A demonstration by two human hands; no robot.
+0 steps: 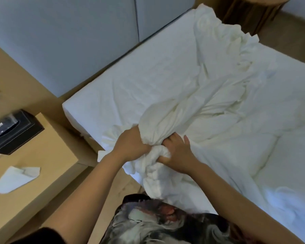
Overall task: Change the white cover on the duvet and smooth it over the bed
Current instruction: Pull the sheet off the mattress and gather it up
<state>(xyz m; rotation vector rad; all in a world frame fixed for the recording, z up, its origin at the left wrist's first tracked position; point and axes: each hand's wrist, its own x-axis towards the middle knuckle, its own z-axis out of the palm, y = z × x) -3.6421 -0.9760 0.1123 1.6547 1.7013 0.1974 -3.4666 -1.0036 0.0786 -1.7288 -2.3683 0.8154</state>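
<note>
Both hands meet at the near edge of the bed (pixel 130 81), on one bunch of white cloth. My left hand (pixel 130 144) is closed around this bunch from the left side, with the fingers curled into the folds. My right hand (pixel 177 154) grips the same bunch from the right, the thumb pressed into the cloth below and one finger more straight above. The two hands are almost touching; only the twisted knot of cloth is between them.

The cloth I hold is the white cover (pixel 167 118). From my hands it lies as a thick wrinkled roll across the bed, away from me, up to the far corner beyond my right hand. Under my hands a part of it hangs over the bed edge, just beside my patterned shirt (pixel 157 224). To the right of my right hand lies the duvet (pixel 253 152), soft and puffy, spread on the bed. Where the cover ends and the duvet begins I cannot tell, because all is white.

Left of my left hand, well apart from it, stands a wooden desk (pixel 48 155) with a black box (pixel 14 131) and a white folded paper (pixel 16 178) on it. Beyond the bed is a grey headboard (pixel 60 41).
</note>
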